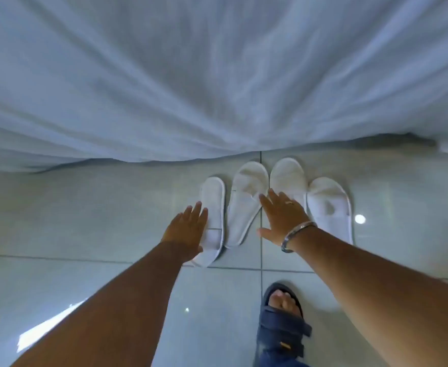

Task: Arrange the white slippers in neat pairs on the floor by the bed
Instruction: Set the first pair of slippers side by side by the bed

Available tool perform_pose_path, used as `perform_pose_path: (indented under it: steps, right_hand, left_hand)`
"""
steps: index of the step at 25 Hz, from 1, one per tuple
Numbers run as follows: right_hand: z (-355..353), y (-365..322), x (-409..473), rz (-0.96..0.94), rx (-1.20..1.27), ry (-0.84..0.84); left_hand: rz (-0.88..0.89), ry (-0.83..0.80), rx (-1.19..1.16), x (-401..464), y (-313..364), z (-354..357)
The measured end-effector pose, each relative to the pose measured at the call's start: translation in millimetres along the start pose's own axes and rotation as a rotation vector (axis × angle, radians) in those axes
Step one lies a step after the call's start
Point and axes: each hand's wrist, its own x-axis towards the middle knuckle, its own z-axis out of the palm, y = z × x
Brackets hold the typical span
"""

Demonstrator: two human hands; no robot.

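Note:
Several white slippers lie side by side on the tiled floor [85, 221] just below the bed sheet [191, 88]. The leftmost slipper [213, 200] lies sole up with its toe end toward me, and my left hand [187, 231] rests flat against its left edge, fingers extended. To its right the second slipper [245, 205] leans slightly left, toe toward the bed. My right hand [284, 218], with a ring and a metal bracelet, lies spread over the lower part of the third slipper [288, 178]. The fourth slipper [329, 205] lies at the far right.
The white sheet hangs down to the floor across the whole upper view. My foot in a dark blue strapped sandal [284, 321] stands on the tiles below the slippers. Bright light reflections [360, 219] spot the glossy floor.

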Motion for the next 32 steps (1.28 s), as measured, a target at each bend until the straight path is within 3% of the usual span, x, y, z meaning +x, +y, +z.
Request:
perform_pose_path:
  steps: [4,9,13,16,20,26,29,32]
  right_hand:
    - [39,-11,79,-0.146,-0.024,0.03]
    - [67,-10,123,-0.103,-0.201,0.1]
    - [80,-17,120,-0.091,-0.224,0.088]
    - [82,-25,113,-0.052,-0.211,0.061]
    - [88,-45,93,-0.188,-0.246,0.03]
    - [99,-45,69,-0.309,-0.337,0.092]
    - [98,-36,62,-0.179,-0.402,-0.026]
    - [104,-44,25,-0.21,-0.439,-0.104]
  left_hand:
    - [0.06,-0.082,0.013,62,-12,41]
    - [0.216,0.205,0.079,81,-37,89]
    - [0.203,0.223,0.14,82,-39,92]
    - [0.062,0.163,0.231,75,-56,86]
    - [0.001,0.093,0.258,69,-113,70]
    - [0.032,0.123,0.255,70,-117,75]
    - [0.014,0.146,0.182,59,-119,82]
    - [0.02,0.208,0.155,48,-128,94]
